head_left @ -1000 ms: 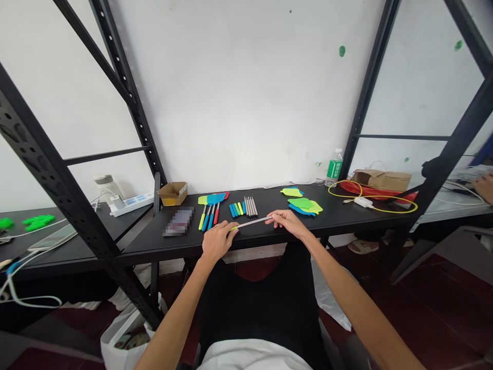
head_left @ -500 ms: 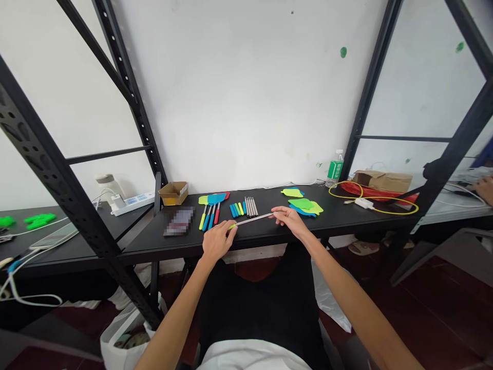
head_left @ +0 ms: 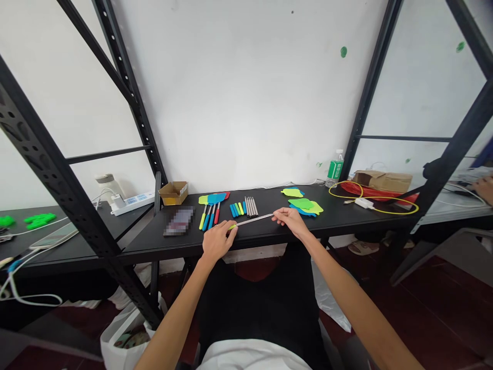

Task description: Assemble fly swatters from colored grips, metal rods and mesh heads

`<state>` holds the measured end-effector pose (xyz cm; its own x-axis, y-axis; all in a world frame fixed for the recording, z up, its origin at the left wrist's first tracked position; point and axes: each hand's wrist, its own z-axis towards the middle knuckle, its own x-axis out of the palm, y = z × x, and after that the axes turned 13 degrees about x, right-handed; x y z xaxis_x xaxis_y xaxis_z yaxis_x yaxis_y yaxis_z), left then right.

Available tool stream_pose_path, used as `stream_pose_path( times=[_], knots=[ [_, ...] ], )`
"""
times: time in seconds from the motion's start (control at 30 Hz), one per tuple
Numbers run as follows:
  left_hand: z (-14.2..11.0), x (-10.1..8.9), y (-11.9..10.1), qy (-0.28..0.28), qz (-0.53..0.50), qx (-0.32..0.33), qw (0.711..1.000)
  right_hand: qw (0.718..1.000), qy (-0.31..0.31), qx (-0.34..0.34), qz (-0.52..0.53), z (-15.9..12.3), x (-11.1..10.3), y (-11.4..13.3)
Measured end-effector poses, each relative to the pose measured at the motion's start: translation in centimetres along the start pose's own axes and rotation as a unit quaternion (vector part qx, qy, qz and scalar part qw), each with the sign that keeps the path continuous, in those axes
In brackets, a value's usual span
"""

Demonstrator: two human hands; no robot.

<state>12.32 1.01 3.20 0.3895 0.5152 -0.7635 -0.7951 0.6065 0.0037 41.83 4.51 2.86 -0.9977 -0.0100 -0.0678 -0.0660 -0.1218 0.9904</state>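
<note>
My left hand [head_left: 219, 239] is closed around a yellow-green handle [head_left: 232, 226], most of it hidden under the fingers. A thin metal rod [head_left: 254, 220] runs out of that handle to the right. At its far tip my right hand [head_left: 288, 220] pinches the rod between thumb and fingers. Beyond the hands lie several metal rods [head_left: 251, 206] side by side, beside a row of short blue and yellow-green handles [head_left: 238, 208]. Assembled spatulas [head_left: 216, 198] with blue, yellow-green and red parts lie to the left. Loose green, yellow and blue spatula heads [head_left: 306, 205] are piled on the right.
On the black table [head_left: 150, 241] stand a small cardboard box [head_left: 173, 193] and a pixelated flat item [head_left: 179, 221] at left. A bottle [head_left: 335, 168], a yellow cable [head_left: 393, 211] and a cardboard piece [head_left: 383, 181] are at right. Another person's hand [head_left: 484, 187] shows at the right edge.
My right hand has shifted very slightly right at the rod's tip, its fingers closing more tightly. My left hand and the things on the table stay where they were.
</note>
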Motion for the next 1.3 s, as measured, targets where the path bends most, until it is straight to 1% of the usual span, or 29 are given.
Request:
stream_pose_path(
  times=[0.47, 0.8, 1.03, 1.2, 1.3],
  knots=[
    [-0.02, -0.17, 0.01, 0.008, 0.006, 0.015, 1.000, 0.998, 0.011, -0.037, -0.046, -0.77, 0.53, 0.83],
    [0.00, -0.19, -0.02, 0.014, 0.004, 0.017, 1.000, 0.992, -0.006, -0.061, -0.113, -0.84, 0.59, 0.72],
    [0.08, -0.34, -0.18, 0.017, 0.001, 0.005, 1.000, 0.996, 0.008, -0.045, -0.082, -0.52, 0.68, 0.64],
    [0.09, -0.28, -0.16, 0.017, -0.003, 0.004, 1.000, 0.996, 0.014, -0.031, -0.078, -0.27, 0.35, 0.36],
    [0.09, -0.24, -0.14, 0.016, -0.003, 0.002, 1.000, 0.998, 0.012, -0.022, -0.055, -0.22, 0.18, 0.25]
  ],
)
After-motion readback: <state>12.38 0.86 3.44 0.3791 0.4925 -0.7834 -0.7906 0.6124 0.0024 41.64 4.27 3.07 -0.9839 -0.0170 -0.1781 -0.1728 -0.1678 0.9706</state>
